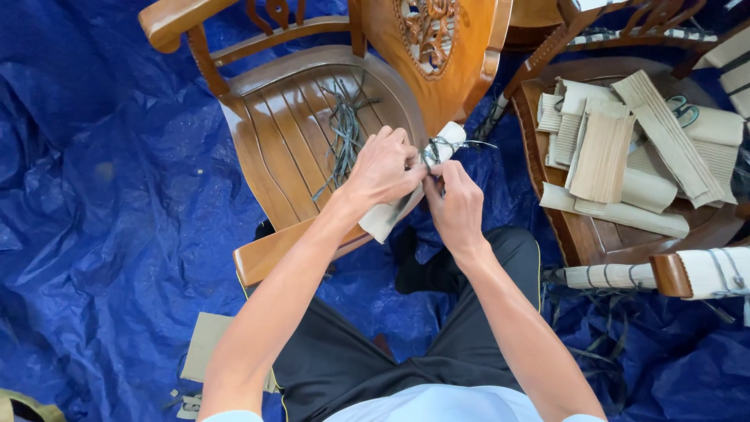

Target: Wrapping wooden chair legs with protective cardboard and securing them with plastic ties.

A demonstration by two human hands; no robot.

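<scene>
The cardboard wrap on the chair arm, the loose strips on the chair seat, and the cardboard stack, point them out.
cardboard wrap point(384, 220): head view, its lower end below the left hand.
loose strips point(342, 137): head view, middle of the bundle.
cardboard stack point(601, 156): head view, top ribbed sheet.

Glossy varnished wood chair point(297, 117); matt ribbed cardboard wraps point(625, 148) at upper right; crinkled, shiny blue plastic tarp point(101, 203) on the floor.

Your left hand point(383, 168) and right hand point(455, 205) cover most of the wrapped chair arm point(391, 215), so you cannot tell how the thin strap point(445, 145) is caught between your fingers. The second chair point(609, 227) and its cardboard sheets point(625, 156) are cut off by the right edge.
</scene>
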